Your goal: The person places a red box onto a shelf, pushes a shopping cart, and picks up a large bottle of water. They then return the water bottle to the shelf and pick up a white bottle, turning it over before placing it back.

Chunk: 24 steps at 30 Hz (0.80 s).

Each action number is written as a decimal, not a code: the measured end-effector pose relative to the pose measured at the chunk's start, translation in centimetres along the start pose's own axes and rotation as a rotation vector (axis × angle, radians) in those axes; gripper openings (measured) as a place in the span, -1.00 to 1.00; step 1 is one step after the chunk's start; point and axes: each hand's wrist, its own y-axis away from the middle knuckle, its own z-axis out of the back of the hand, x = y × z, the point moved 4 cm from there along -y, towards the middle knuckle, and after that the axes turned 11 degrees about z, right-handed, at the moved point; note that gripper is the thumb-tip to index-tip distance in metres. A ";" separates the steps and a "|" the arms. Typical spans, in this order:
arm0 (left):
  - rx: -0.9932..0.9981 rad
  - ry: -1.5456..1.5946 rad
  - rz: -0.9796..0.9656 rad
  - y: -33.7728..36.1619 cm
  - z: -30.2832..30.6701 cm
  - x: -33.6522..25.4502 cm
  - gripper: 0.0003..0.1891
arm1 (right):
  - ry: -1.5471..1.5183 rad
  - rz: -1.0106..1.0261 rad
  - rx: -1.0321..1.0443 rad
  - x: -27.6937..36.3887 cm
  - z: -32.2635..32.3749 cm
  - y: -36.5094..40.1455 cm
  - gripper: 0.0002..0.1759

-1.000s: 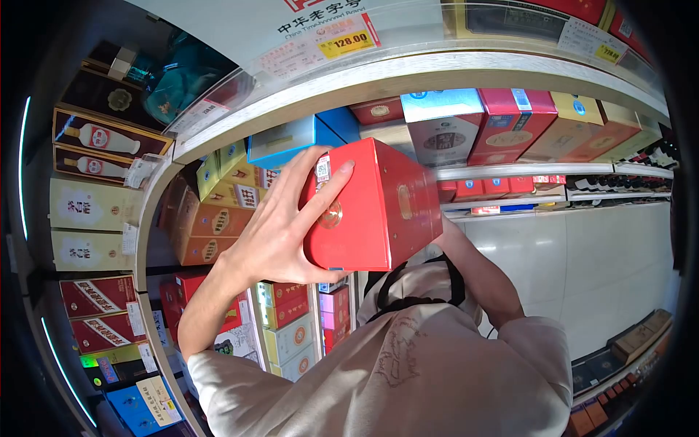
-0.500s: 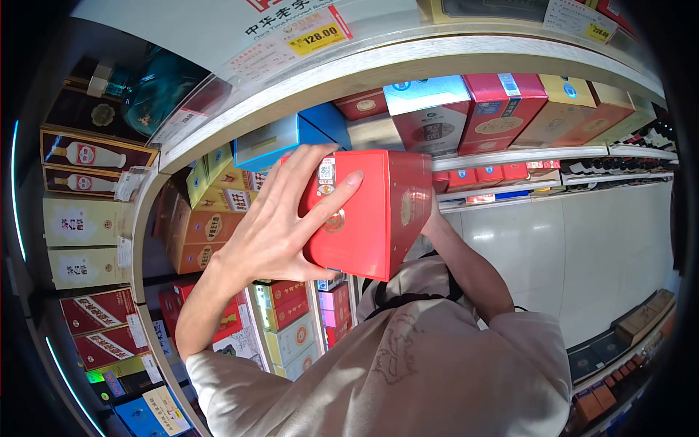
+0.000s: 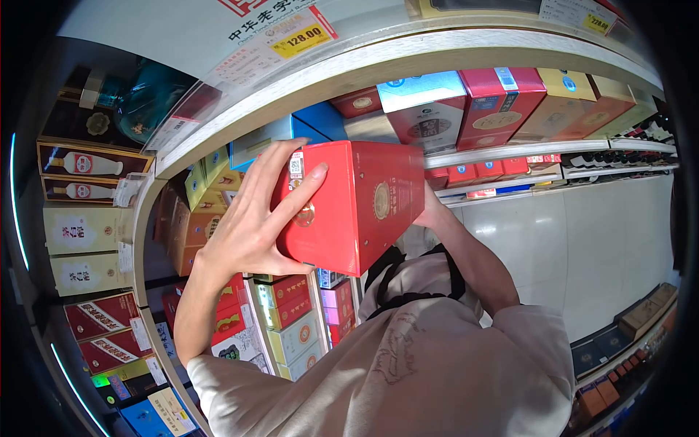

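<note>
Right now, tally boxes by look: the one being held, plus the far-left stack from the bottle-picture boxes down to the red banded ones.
red box, between left hand and right hand: 1
dark bottle-picture boxes: 2
cream boxes: 2
red diagonal-band boxes: 2
Total: 7

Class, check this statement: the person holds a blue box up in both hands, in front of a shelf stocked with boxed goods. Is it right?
Not quite. The box is red, not blue, as the head view shows. The left hand and right hand do hold it up in front of the stocked shelf.
</note>
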 end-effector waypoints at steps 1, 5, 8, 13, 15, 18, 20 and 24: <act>-0.016 0.019 0.004 0.0 0.2 0.2 0.31 | -0.002 0.002 -0.012 0.0 0.2 -0.3 -0.28; -0.021 -0.013 -0.024 0.2 1.0 -0.3 0.29 | -0.023 0.019 -0.013 -0.2 -0.5 0.2 -0.27; -0.004 -0.048 -0.043 0.2 1.3 -1.1 0.28 | -0.034 0.018 -0.005 -0.6 -0.3 -0.6 -0.28; -0.042 -0.031 -0.102 1.3 0.5 -1.0 0.22 | -0.023 -0.024 0.036 -0.5 0.1 -1.1 -0.27; -0.052 -0.026 -0.144 1.7 0.5 -1.2 0.18 | -0.006 -0.026 0.044 -0.3 0.2 -1.3 -0.27; 0.076 -0.138 -0.225 2.6 -0.1 -2.4 0.02 | 0.019 -0.036 0.045 -0.1 0.6 -1.2 -0.27; 0.094 -0.160 -0.255 2.8 -0.1 -3.2 0.01 | 0.040 -0.050 0.051 0.1 0.7 -1.4 -0.27; 0.083 -0.159 -0.287 3.2 -0.6 -4.0 -0.10 | 0.077 -0.098 0.065 -0.4 1.0 -2.2 -0.27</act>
